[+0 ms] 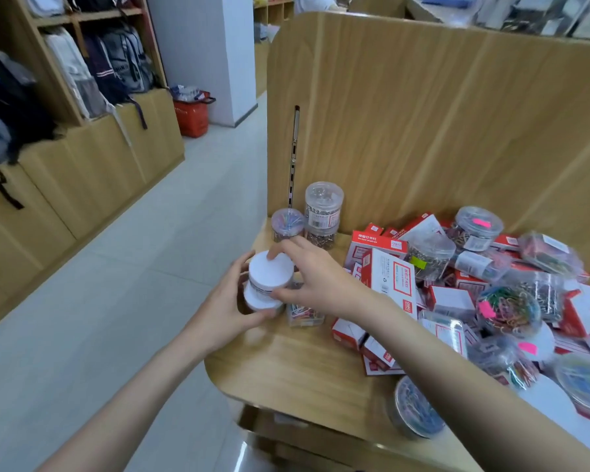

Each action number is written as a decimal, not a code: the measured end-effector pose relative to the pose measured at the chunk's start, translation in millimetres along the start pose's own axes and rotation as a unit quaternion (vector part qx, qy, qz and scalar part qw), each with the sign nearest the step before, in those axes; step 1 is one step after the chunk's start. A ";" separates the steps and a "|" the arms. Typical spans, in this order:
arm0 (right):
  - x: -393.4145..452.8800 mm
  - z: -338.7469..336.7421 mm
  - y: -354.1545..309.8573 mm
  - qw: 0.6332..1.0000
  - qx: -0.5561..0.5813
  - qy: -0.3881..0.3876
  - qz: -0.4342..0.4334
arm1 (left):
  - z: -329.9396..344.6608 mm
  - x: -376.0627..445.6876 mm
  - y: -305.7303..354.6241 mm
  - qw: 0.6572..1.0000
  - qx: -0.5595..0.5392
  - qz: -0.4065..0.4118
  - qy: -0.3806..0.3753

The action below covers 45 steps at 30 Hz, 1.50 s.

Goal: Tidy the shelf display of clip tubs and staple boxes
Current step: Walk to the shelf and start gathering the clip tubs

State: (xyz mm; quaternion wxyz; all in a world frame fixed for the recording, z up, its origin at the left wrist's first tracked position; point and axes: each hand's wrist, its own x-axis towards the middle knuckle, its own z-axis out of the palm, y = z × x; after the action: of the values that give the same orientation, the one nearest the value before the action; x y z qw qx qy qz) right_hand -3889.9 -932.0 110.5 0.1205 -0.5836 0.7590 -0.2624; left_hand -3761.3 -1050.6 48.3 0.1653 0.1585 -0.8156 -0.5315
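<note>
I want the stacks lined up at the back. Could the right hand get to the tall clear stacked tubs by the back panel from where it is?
Probably yes. The right hand is now gripping the white-lidded tub; beyond it, bare shelf leads to the tall tubs, nothing between.

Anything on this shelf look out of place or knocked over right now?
Yes. Right of the hands, red-and-white staple boxes and clear clip tubs lie in a jumbled heap, many tilted or on their sides. Only the tubs at the back left stand upright. Nothing looks spilled.
</note>
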 end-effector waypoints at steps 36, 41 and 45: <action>-97.9 -98.8 25.4 0.987 0.001 0.134 0.085 | 42.9 24.6 69.1 0.928 0.284 0.228 0.081; -35.6 -58.6 7.1 0.997 -0.070 -0.032 0.012 | 12.6 9.0 36.1 0.925 0.357 0.126 0.039; -22.2 -23.4 11.5 0.974 -0.198 -0.104 0.028 | 2.6 2.1 24.1 0.944 0.307 0.119 -0.004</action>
State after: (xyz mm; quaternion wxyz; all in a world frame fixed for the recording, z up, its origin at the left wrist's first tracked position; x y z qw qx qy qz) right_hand -3904.4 -902.8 121.1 0.0882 -0.5986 0.7951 -0.0412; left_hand -3766.3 -1040.0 69.7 0.1675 0.1014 -0.9526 -0.2329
